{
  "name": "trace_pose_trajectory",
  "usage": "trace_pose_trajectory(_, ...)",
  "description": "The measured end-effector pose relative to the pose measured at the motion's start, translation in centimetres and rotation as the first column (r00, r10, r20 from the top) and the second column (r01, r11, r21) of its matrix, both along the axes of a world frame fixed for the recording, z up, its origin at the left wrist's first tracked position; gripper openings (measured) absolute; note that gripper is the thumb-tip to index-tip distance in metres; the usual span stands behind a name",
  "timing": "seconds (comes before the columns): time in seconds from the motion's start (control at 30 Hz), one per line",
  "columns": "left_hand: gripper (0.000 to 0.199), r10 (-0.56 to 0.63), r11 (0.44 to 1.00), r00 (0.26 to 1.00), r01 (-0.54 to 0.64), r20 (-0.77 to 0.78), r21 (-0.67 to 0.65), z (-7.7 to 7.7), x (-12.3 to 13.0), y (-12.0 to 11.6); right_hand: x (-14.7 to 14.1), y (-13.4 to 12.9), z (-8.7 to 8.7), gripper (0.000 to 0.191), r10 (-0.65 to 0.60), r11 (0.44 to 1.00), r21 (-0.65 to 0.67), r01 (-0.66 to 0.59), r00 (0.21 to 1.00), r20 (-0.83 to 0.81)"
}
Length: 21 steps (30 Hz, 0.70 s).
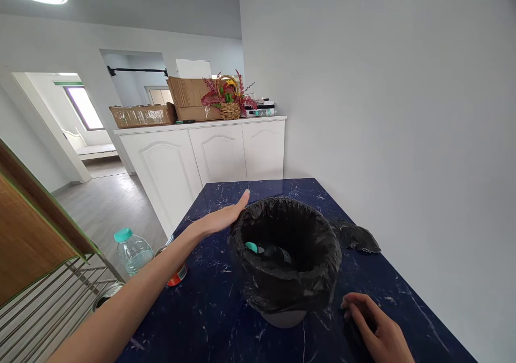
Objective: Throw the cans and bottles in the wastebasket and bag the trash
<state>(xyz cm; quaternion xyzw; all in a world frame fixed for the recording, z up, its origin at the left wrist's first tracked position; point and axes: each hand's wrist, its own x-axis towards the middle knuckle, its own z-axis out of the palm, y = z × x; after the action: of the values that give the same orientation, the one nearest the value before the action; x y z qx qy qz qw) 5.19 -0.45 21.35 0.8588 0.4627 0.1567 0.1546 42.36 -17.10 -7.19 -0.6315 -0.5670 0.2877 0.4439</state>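
A bin lined with a black plastic bag stands upright on the dark blue marbled table. Inside it lie a teal-capped item and something dark. My left hand is at the bin's upper left rim, palm against or beside the bag, fingers mostly out of sight behind the edge, thumb raised. To the right of the bin, my right hand hovers over or rests on the table, its fingers curled with a gap under them and nothing visible inside. Another crumpled black bag lies behind it, near the wall.
Left of my forearm are a clear bottle with a teal cap, a red can, another can and a metal rack. A white cabinet beyond the table holds cardboard boxes and a flower basket.
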Motion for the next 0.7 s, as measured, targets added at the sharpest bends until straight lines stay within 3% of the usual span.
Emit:
trace_pose_trajectory(0.1, 0.091, 0.110, 0.992, 0.994, -0.109, -0.001, -0.060, 0.4, -0.8, -1.0, -0.2, -0.1, 0.2, 0.039, -0.006, 1.000, 0.010, 0.006, 1.000, 0.013)
trace_pose_trajectory(0.2, 0.088, 0.220, 0.975, 0.974, -0.219, 0.048, -0.024, 1.9, -2.3, -2.6, -0.5, -0.3, 0.4, 0.040, -0.041, 0.999, 0.019, 0.040, 0.998, 0.041)
trace_pose_trajectory(0.3, 0.077, 0.353, 0.925, 0.933, -0.360, 0.072, 0.121, 3.5, -5.6, -4.0, -0.6, -0.5, 0.4, 0.042, -0.071, 0.997, 0.031, 0.069, 0.995, 0.076)
trace_pose_trajectory(0.4, 0.065, 0.453, 0.821, 0.891, -0.425, 0.018, 0.381, 3.9, -10.6, -4.7, -0.4, -0.5, 0.2, 0.042, -0.075, 0.997, 0.026, 0.073, 0.994, 0.074)
trace_pose_trajectory(0.47, 0.065, 0.503, 0.738, 0.863, -0.405, -0.040, 0.539, 3.3, -14.2, -4.9, -0.2, -0.5, 0.0, 0.042, -0.069, 0.998, 0.001, 0.069, 0.996, 0.059)
trace_pose_trajectory(0.53, 0.063, 0.592, 0.705, 0.794, -0.427, -0.137, 0.567, 2.3, -17.4, -5.3, 0.0, -0.5, -0.1, 0.043, -0.069, 0.997, -0.038, 0.071, 0.996, 0.047)
trace_pose_trajectory(0.63, 0.071, 0.669, 0.734, 0.682, -0.543, -0.295, 0.409, 0.3, -20.5, -5.9, 0.1, -0.7, -0.1, 0.045, -0.072, 0.994, -0.075, 0.076, 0.996, 0.048)
trace_pose_trajectory(0.7, 0.077, 0.666, 0.746, 0.667, -0.599, -0.335, 0.291, -1.0, -21.5, -6.5, 0.1, -0.8, 0.0, 0.044, -0.069, 0.995, -0.070, 0.073, 0.996, 0.060)
